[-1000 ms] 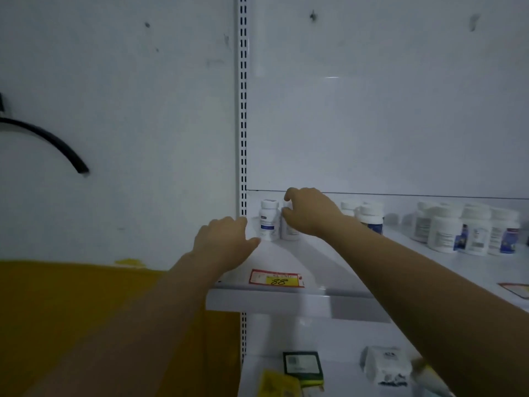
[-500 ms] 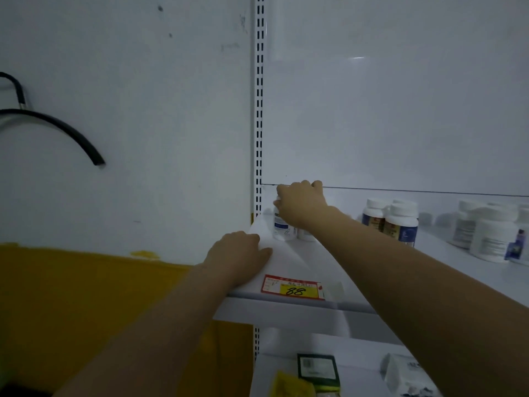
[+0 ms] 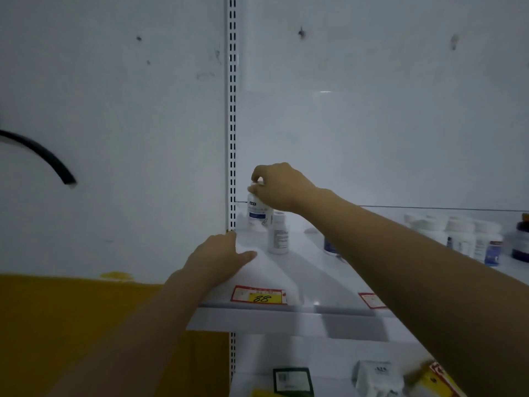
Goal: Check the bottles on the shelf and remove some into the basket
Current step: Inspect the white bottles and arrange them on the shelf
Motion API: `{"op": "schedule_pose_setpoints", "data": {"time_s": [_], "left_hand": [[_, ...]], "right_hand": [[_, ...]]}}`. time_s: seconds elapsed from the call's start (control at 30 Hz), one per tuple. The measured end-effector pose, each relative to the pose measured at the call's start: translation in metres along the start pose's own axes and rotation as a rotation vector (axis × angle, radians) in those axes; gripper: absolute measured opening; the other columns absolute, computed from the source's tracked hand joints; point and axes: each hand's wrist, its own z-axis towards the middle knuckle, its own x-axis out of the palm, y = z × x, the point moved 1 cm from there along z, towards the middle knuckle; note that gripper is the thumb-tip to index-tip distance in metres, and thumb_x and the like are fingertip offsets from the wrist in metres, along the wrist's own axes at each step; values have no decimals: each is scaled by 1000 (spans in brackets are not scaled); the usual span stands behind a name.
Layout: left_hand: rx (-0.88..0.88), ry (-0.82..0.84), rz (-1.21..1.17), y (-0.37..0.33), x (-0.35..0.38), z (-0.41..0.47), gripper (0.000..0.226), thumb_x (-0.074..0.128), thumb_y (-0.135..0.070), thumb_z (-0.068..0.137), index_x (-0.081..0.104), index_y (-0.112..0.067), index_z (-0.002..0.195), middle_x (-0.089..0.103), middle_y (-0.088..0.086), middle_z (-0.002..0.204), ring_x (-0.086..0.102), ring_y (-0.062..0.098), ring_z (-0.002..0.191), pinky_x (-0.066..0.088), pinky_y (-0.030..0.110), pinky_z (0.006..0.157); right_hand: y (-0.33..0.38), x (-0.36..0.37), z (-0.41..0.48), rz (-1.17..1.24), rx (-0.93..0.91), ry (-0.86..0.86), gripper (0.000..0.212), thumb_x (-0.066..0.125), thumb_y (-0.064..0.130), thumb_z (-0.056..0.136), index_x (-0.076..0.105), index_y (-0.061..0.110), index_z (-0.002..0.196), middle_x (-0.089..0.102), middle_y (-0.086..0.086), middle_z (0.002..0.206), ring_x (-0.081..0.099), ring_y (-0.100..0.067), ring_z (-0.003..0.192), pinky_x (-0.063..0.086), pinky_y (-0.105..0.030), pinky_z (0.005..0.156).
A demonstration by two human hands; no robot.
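Single head cam, wide-angle, so no second view to overlap. It faces the wall head-on with a slight downward tilt and sits above the shelf (image 3: pixel 300 270), seeing its top. Close in: left hand (image 3: pixel 217 256) and right hand (image 3: pixel 279 187) both reach it from the bottom edge. Slotted post (image 3: pixel 232 110) runs near frame centre.

A black curved hose (image 3: pixel 43 156) lies against the white wall at far left, above a yellow band (image 3: pixel 71 325). A slotted white upright (image 3: pixel 232 110) runs down the middle. A red-and-yellow price label (image 3: pixel 259 295) reads 88. Lower and nearer lie a dark green box (image 3: pixel 292 379) and a white packet (image 3: pixel 375 376).
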Motion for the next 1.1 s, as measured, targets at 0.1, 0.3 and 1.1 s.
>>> {"op": "schedule_pose_setpoints", "data": {"time_s": [0.1, 0.3, 1.1], "left_hand": [[52, -33, -315, -22, -16, -8, 61, 59, -43, 88, 36, -19, 138, 49, 2, 136, 49, 15, 112, 33, 22, 83], [82, -125, -555, -40, -16, -19, 41, 60, -37, 89, 49, -16, 122, 56, 0, 112, 53, 14, 93, 39, 25, 77], [102, -177, -732, -44, -8, -33, 31, 65, -33, 86, 53, -20, 111, 56, -8, 105, 54, 10, 93, 42, 14, 70]], "right_hand": [[3, -20, -9, 154, -18, 26, 33, 47, 30, 97, 55, 15, 124, 56, -10, 127, 54, -25, 111, 45, -31, 87], [5, -39, -36, 292, -74, 65, 34, 47, 22, 96, 53, 19, 130, 54, -6, 131, 51, -17, 112, 36, -22, 84], [-1, -28, -49, 654, 46, -40, 40, 53, 38, 94, 52, 18, 129, 56, 2, 122, 53, -13, 106, 44, -28, 84]]}}
